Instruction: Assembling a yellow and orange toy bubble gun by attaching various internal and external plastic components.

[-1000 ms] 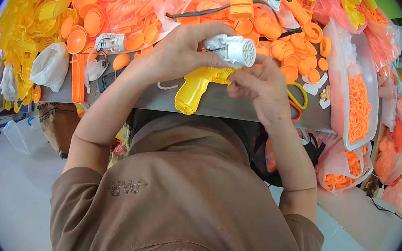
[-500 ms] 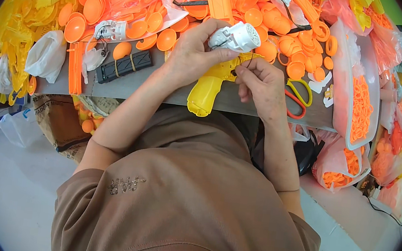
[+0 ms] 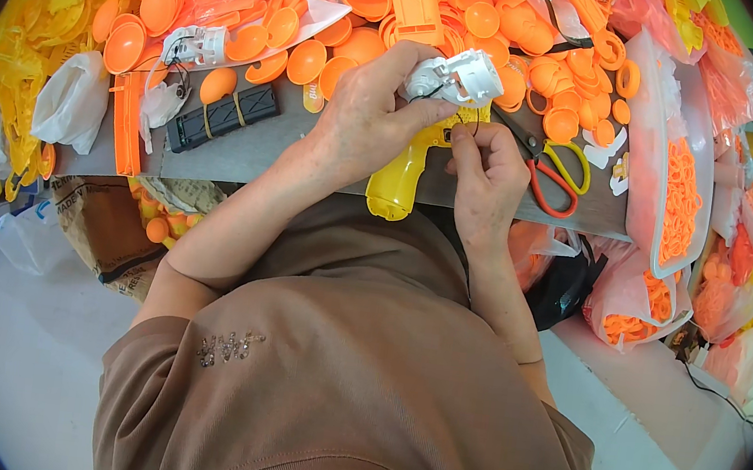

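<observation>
The part [image 3: 476,77] in the left hand [image 3: 367,113] looked smooth plastic; the shell [image 3: 397,177] between both hands, glossy plastic. Beside the right hand [image 3: 489,178], scissor handles [image 3: 573,200] were smooth plastic.

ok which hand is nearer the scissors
Right. The right hand is just left of the scissors; the left hand is farther left, holding the white part.

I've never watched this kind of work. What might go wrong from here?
The white plastic unit in the left hand might slip and drop onto the yellow shell below.
That shell appears to reach past the table's front edge, so it could tip off.
The scissors lie close beside the right hand, which might brush them.
</observation>
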A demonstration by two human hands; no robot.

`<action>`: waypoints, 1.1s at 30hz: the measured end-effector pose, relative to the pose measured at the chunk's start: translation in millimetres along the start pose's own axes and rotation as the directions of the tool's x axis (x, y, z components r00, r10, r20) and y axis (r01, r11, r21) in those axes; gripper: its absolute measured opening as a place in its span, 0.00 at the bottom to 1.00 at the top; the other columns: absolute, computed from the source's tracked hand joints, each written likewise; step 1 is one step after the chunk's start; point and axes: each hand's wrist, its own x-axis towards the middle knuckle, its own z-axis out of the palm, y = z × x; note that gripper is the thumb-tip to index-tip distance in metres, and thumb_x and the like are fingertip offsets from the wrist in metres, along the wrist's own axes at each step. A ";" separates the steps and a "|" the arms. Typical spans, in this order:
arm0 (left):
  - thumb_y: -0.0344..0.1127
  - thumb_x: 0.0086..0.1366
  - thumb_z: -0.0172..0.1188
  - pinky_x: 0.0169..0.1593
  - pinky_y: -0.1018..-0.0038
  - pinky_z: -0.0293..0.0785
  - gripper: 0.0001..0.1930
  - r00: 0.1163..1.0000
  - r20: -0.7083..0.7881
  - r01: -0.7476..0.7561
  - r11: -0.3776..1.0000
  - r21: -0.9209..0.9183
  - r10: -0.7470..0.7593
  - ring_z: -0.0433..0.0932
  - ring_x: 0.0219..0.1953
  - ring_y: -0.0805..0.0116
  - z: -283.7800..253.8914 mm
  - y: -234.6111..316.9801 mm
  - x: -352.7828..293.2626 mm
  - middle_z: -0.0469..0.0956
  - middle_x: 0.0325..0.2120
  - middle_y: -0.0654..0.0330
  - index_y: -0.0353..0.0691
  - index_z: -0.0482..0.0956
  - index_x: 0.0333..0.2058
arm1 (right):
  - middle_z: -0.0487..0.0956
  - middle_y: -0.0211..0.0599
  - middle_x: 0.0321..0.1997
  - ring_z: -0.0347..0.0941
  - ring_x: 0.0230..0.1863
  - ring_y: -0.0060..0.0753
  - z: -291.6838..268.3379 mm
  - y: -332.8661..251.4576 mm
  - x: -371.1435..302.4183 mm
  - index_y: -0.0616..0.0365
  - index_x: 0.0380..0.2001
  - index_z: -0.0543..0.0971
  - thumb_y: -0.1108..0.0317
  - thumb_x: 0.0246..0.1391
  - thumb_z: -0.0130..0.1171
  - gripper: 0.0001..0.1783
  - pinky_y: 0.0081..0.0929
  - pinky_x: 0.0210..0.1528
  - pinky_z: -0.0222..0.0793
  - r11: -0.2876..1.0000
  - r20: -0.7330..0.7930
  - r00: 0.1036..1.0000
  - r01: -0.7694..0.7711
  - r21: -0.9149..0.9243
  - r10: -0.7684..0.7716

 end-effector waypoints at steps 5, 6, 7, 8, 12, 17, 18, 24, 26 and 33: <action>0.32 0.54 0.65 0.29 0.73 0.72 0.18 1.000 -0.013 -0.022 0.999 0.048 0.023 0.76 0.24 0.68 -2.6 0.8 -2.2 0.77 0.25 0.55 0.35 0.71 0.42 | 0.70 0.29 0.19 0.65 0.20 0.17 6.3 9.8 -1.5 0.63 0.26 0.70 0.74 0.54 0.56 0.06 0.17 0.22 0.60 0.961 -0.024 0.974 0.220 -0.169 -0.227; 0.32 0.54 0.65 0.29 0.73 0.72 0.18 1.000 -0.011 -0.020 0.998 0.054 0.021 0.76 0.24 0.68 -3.1 1.3 -2.3 0.77 0.25 0.55 0.35 0.71 0.43 | 0.70 0.32 0.20 0.65 0.19 0.21 7.6 8.3 -1.0 0.62 0.25 0.69 0.76 0.53 0.56 0.06 0.20 0.22 0.61 0.901 -0.031 0.939 0.319 -0.295 -0.343; 0.32 0.54 0.65 0.29 0.73 0.72 0.18 1.000 -0.011 -0.020 0.998 0.053 0.021 0.76 0.24 0.68 -3.1 0.5 -2.6 0.77 0.25 0.55 0.35 0.71 0.43 | 0.69 0.35 0.20 0.65 0.18 0.26 9.1 6.8 -0.8 0.62 0.25 0.68 0.77 0.52 0.56 0.07 0.24 0.21 0.61 0.815 -0.023 0.891 0.404 -0.416 -0.454; 0.32 0.54 0.65 0.29 0.73 0.72 0.18 1.000 -0.015 -0.026 0.999 0.044 0.027 0.76 0.24 0.68 -2.7 -1.1 -3.2 0.77 0.25 0.55 0.35 0.71 0.43 | 0.69 0.35 0.20 0.65 0.18 0.26 10.2 5.6 -0.9 0.62 0.25 0.68 0.77 0.52 0.56 0.07 0.24 0.21 0.61 0.815 -0.022 0.891 0.404 -0.416 -0.453; 0.32 0.54 0.64 0.30 0.72 0.72 0.18 1.000 -0.014 -0.005 0.999 0.045 0.006 0.76 0.25 0.66 -1.7 1.1 -4.5 0.76 0.26 0.54 0.35 0.71 0.42 | 0.66 0.41 0.22 0.66 0.19 0.38 16.3 0.9 1.0 0.62 0.26 0.67 0.78 0.50 0.56 0.07 0.32 0.20 0.61 0.694 0.032 0.848 0.454 -0.559 -0.528; 0.30 0.55 0.63 0.32 0.76 0.72 0.18 0.998 0.049 0.039 0.994 0.102 -0.044 0.74 0.29 0.74 -4.2 8.9 -3.3 0.76 0.29 0.58 0.34 0.71 0.44 | 0.69 0.39 0.23 0.69 0.18 0.35 8.3 -0.8 5.9 0.63 0.29 0.66 0.77 0.50 0.56 0.08 0.31 0.19 0.63 0.659 0.100 0.842 0.484 -0.576 -0.530; 0.31 0.54 0.63 0.30 0.71 0.73 0.18 0.998 0.044 0.045 0.996 0.083 -0.049 0.76 0.26 0.64 -4.3 10.0 -2.8 0.76 0.28 0.52 0.34 0.71 0.42 | 0.71 0.38 0.24 0.69 0.17 0.31 2.6 -0.9 6.2 0.64 0.32 0.67 0.78 0.49 0.56 0.09 0.28 0.19 0.65 0.830 0.098 0.935 0.349 -0.436 -0.341; 0.29 0.54 0.63 0.31 0.69 0.72 0.17 0.994 0.109 -0.011 0.988 0.152 -0.006 0.76 0.28 0.60 -4.4 18.5 1.6 0.75 0.28 0.53 0.35 0.71 0.42 | 0.76 0.38 0.27 0.68 0.16 0.21 -20.6 -15.9 34.1 0.66 0.41 0.69 0.80 0.46 0.57 0.16 0.18 0.18 0.69 0.947 0.297 0.908 -0.321 0.037 0.296; 0.29 0.54 0.63 0.31 0.69 0.71 0.17 0.991 0.119 -0.073 0.987 0.142 0.057 0.76 0.28 0.59 -2.3 12.7 6.1 0.75 0.28 0.53 0.35 0.70 0.42 | 0.76 0.38 0.28 0.68 0.15 0.20 -21.1 -16.1 38.8 0.66 0.41 0.69 0.80 0.46 0.58 0.16 0.18 0.18 0.69 0.922 0.362 0.876 -0.374 0.094 0.319; 0.28 0.53 0.64 0.29 0.74 0.71 0.20 0.991 0.132 -0.021 0.995 0.099 0.008 0.74 0.25 0.70 -7.0 6.6 10.6 0.76 0.29 0.57 0.36 0.71 0.46 | 0.73 0.39 0.37 0.72 0.26 0.21 -18.5 13.5 -3.4 0.66 0.43 0.68 0.84 0.49 0.56 0.17 0.18 0.27 0.72 0.991 0.133 0.982 0.137 0.012 -0.137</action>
